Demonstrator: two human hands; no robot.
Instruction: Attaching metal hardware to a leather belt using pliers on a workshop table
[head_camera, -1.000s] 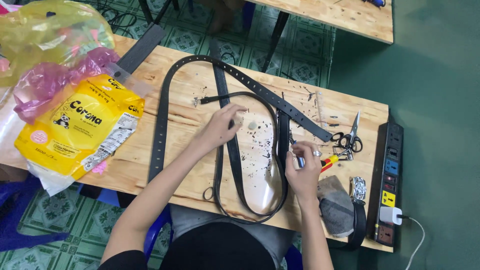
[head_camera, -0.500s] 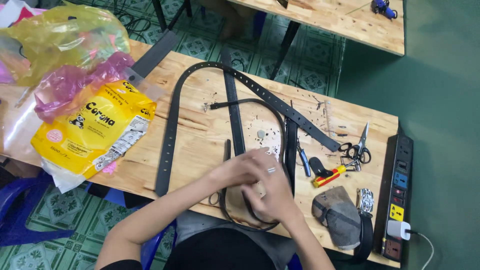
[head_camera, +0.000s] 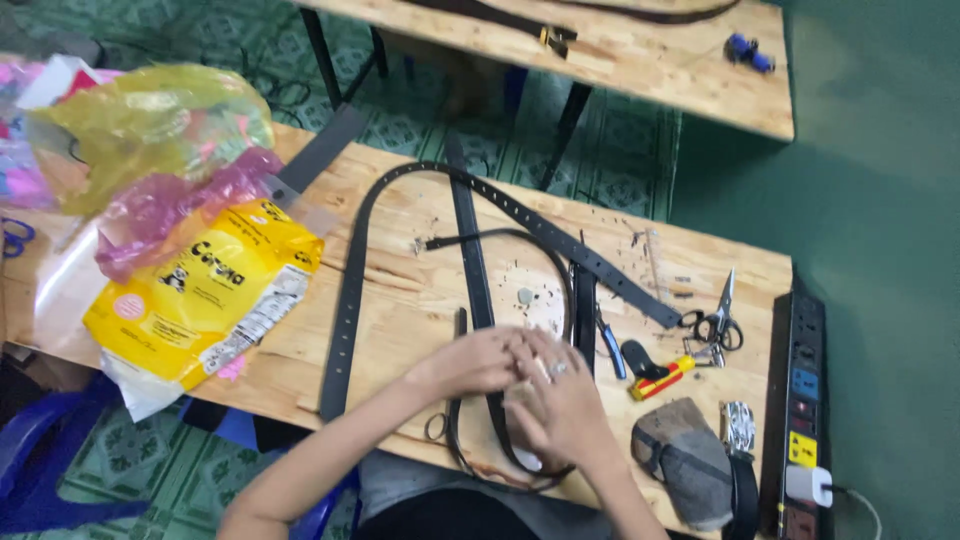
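Note:
Several black leather belts lie looped and crossed on a wooden table. My left hand and my right hand are pressed together over the near end of one belt loop, close to the table's front edge. Their fingers overlap, so whatever lies between them is hidden. A ring shows on my right hand. A small metal ring or buckle lies just left of the hands.
Scissors, a yellow-and-red tool, a blue-handled tool and a grey pouch lie at the right. A black power strip runs along the right edge. Plastic bags cover the left. A second table stands behind.
Both hands came together at the table's near edge; a second ago the left one rested higher on the belts and the right held a small tool. The view has shifted.

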